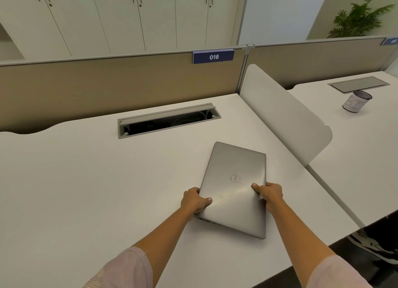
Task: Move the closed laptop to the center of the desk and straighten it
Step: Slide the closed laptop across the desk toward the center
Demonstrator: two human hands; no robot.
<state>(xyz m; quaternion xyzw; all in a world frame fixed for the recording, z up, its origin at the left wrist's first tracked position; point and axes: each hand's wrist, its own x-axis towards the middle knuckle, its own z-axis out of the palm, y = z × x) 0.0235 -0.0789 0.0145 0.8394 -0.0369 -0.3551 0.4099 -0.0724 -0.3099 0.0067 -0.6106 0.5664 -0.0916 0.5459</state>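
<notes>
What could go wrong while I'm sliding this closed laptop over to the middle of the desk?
The laptop lies skewed, its near corner close to the desk's front edge, so a careless pull might tip it off. The left hand and right hand grip only its side edges; it could slip. Pushed too far, it could reach the open cable tray.

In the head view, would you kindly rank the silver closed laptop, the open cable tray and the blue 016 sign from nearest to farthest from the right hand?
1. Silver closed laptop: gripped by the right hand.
2. Open cable tray: farther back, leftward.
3. Blue 016 sign: on the partition, farthest.
</notes>
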